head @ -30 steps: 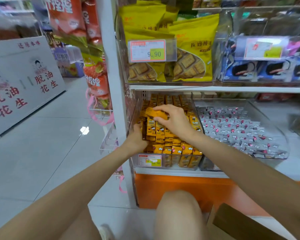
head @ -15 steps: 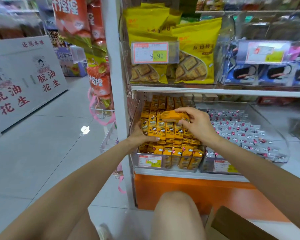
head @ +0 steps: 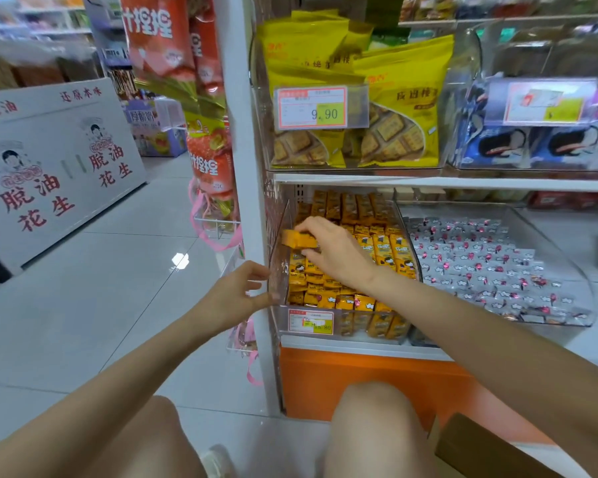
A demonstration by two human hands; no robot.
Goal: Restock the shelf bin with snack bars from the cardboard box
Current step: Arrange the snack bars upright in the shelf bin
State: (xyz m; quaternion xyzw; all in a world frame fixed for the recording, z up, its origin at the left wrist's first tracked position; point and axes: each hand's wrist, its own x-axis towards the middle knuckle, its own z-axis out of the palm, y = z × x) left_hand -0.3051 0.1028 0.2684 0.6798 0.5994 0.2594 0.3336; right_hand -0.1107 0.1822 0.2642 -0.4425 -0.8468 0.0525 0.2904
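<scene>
The restocking looks well advanced: the clear acrylic shelf bin [head: 279, 243] on the lower shelf already holds tight rows of orange-and-yellow wrapped snack bars [head: 383, 250] from its far end to the near front wall, with only the near left corner looking a little lower. The right hand [head: 337, 255] reaches over the bin's left side with its fingers and thumb clamped on one orange-wrapped snack bar [head: 299, 240], held flat just above the stacked rows and not yet set down. The left hand [head: 233, 295] is at the bin's near left edge, fingers curved and apart from the thumb; whether they actually pinch the wall I cannot tell. What is left, as I judge it, is to seat this bar and fetch any others from the brown cardboard box [head: 480, 446], whose flap shows near right on the floor with its inside hidden. Just right of the bin sits a second clear bin of silver-and-pink wrapped sweets [head: 491, 270]. The white shelf board [head: 428, 182] above, carrying yellow biscuit bags [head: 403, 108] and blue packets [head: 532, 146], leaves little headroom at the far rows, and red hanging snack bags [head: 204, 167] crowd the post on the left. A white floor display with red characters [head: 49, 167] stands well apart, far left
</scene>
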